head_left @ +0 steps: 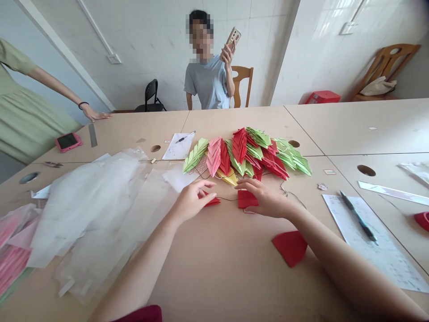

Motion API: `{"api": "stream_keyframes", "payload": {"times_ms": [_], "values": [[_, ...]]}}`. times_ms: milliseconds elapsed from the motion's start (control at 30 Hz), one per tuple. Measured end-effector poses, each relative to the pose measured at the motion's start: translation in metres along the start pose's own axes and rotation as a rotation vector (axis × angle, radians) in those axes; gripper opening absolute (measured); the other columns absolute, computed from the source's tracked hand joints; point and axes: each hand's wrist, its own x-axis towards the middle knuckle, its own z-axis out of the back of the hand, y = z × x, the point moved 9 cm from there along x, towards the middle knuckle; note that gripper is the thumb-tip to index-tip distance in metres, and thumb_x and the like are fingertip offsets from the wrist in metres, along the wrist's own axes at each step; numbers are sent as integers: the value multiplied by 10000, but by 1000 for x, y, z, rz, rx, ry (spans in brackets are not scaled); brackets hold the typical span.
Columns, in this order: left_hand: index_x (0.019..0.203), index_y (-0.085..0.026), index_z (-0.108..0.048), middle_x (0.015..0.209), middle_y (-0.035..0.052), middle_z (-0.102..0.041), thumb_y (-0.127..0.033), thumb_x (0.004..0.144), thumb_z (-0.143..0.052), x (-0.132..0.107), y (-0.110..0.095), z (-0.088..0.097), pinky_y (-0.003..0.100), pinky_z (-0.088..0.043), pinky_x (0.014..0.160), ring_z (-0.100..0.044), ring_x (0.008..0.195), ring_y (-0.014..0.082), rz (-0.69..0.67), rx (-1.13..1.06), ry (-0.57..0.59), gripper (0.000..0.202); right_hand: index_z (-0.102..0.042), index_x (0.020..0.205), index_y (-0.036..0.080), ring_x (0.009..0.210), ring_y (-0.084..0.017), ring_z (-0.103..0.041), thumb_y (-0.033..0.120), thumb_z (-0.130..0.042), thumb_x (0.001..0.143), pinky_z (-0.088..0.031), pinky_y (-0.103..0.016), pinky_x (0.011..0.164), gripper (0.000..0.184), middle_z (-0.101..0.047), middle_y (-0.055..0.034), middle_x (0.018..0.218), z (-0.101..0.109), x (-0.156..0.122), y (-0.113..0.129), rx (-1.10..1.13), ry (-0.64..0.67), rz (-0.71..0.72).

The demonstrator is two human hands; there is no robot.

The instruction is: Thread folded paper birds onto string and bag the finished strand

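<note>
My left hand is open, thumb and fingers apart, over a small red folded paper piece that it partly hides. My right hand is also open, with its fingers stretched over another red folded paper piece lying on the table. A thin dark string runs between these two pieces. Just beyond the hands lies a pile of pleated paper leaf shapes in green, pink, red and yellow. A separate red folded paper rests beside my right forearm.
Translucent plastic bags spread across the left. At right lie a written sheet, a pen and a ruler. A pink-cased phone sits far left near a person's hand. Another person across the table holds a phone.
</note>
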Motion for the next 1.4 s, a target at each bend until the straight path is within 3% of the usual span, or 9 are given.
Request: {"api": "stream_keyframes", "payload": {"times_ms": [100, 200, 300, 467, 733, 867, 967, 1100, 1400], "values": [[1015, -251, -695, 642, -6, -662, -439, 743, -700, -3, -9, -21, 252, -424, 522, -589, 541, 156, 36, -35, 59, 331, -380, 1400, 308, 1293, -282, -458, 323, -696, 784, -450, -479, 1020, 693, -468, -93, 1398, 1, -5, -13, -64, 43, -94], [1019, -219, -681, 728, 20, -700, -469, 749, -696, -3, -9, -42, 247, -414, 458, -596, 494, 143, 123, -144, 115, 368, -371, 1414, 311, 1266, -287, -494, 328, -671, 800, -469, -480, 993, 683, -502, -101, 1377, 1, -8, -18, -74, 86, -147], [1026, -165, -657, 820, 61, -710, -555, 765, -655, -2, -4, -65, 243, -435, 418, -613, 484, 141, 239, -273, 160, 469, -376, 1409, 295, 1266, -277, -495, 279, -660, 803, -474, -450, 993, 669, -513, -105, 1365, 2, -5, -6, -23, 77, -102], [883, -144, -673, 580, 5, -623, -545, 775, -658, 2, 3, -96, 209, -442, 444, -574, 466, 115, 225, -421, 254, 415, -393, 1392, 287, 1186, -262, -557, 290, -686, 797, -504, -410, 948, 663, -547, -101, 1318, 9, 0, 11, 85, 11, -31], [995, -142, -634, 609, -20, -625, -393, 805, -670, 6, 21, -96, 206, -472, 509, -573, 507, 100, 166, -670, 176, 317, -557, 1264, 301, 1151, -241, -582, 469, -392, 969, -503, -412, 934, 378, -608, -48, 1275, 62, -21, -36, 222, -115, -308], [1005, -138, -635, 711, 1, -658, -354, 801, -679, 10, 19, -90, 219, -507, 558, -595, 563, 100, 131, -733, 107, 301, -529, 1307, 288, 1176, -247, -564, 505, -536, 894, -489, -399, 943, 467, -595, -62, 1298, 49, -26, -43, 269, -22, -284], [969, -143, -636, 810, 24, -686, -349, 801, -693, 11, 19, -87, 247, -550, 650, -644, 662, 117, 77, -773, 43, 272, -614, 1168, 240, 967, -238, -634, 480, -681, 783, -511, -358, 791, 458, -682, -68, 1098, 34, -24, -46, 152, 20, -286], [968, -151, -635, 847, 33, -706, -335, 817, -691, 11, 23, -85, 266, -567, 725, -675, 739, 131, 36, -791, -9, 244, -639, 820, 204, 623, -157, -580, 409, -585, 850, -424, -274, 539, 213, -657, -12, 716, 25, -26, -56, 128, 90, -388], [916, -135, -692, 650, 11, -669, -379, 786, -710, 9, 16, -78, 221, -553, 561, -635, 584, 119, 64, -724, -63, 277, -450, 675, 201, 586, -109, -404, 475, -499, 904, -337, -248, 504, 361, -449, 20, 681, 47, -26, -45, 284, -68, -338]]}}
